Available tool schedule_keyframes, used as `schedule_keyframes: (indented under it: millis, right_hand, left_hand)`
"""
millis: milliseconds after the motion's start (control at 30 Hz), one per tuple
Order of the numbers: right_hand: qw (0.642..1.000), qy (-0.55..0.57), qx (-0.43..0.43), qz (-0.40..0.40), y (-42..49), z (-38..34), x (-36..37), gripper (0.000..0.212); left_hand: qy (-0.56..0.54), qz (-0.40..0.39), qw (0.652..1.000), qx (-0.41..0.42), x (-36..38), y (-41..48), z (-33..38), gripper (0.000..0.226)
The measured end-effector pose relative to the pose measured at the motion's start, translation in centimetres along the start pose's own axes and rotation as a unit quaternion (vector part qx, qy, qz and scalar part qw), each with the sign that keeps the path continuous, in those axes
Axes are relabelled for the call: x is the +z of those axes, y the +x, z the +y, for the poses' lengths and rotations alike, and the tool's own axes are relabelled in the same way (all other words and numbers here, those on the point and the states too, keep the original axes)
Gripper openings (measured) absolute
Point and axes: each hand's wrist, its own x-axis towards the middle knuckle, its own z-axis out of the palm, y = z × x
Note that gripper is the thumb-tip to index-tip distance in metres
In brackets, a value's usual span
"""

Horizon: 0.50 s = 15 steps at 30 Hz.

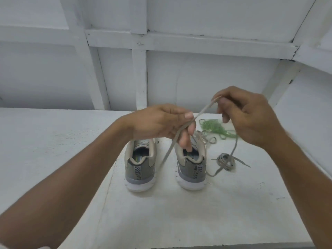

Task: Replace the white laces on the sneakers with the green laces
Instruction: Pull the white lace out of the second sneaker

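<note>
Two grey sneakers stand heels toward me on the white table: the left sneaker point(140, 168) and the right sneaker point(192, 168). A pale white lace point(203, 110) stretches in the air between my hands. My left hand point(161, 124) pinches it above the sneakers, and its loose end hangs down between the shoes. My right hand point(248, 114) pinches the upper end, higher and to the right. Another removed white lace point(226, 161) lies bunched right of the right sneaker. The green laces point(215, 127) lie in a heap behind it, partly hidden by my right hand.
The white table point(161, 212) meets a white panelled wall point(197, 78) behind the shoes. A raised white ledge point(305, 123) runs along the right side.
</note>
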Motion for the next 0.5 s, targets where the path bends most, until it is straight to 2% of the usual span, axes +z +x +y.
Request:
schedule_keyframes:
  millis: [67, 133, 233, 500]
  right_hand:
    - [1.0, 0.004, 0.011, -0.005, -0.2, 0.8, 1.2, 0.019]
    - [1.0, -0.014, 0.022, -0.014, -0.5, 1.6, 2.2, 0.017]
    - [0.999, -0.032, 0.037, 0.021, 0.1, 2.7, 1.9, 0.018]
    - [0.99, -0.094, 0.073, 0.073, 1.7, 6.4, 0.4, 0.018]
  left_hand:
    - [-0.134, -0.022, 0.99, 0.042, 0.9, -0.1, 0.8, 0.032]
    - [-0.189, -0.008, 0.98, 0.065, 1.6, -0.2, 1.4, 0.029]
    - [-0.154, 0.038, 0.986, 0.059, 1.6, -0.6, 1.4, 0.031]
    - [-0.095, 0.096, 0.991, 0.023, 1.0, -1.7, 0.2, 0.027]
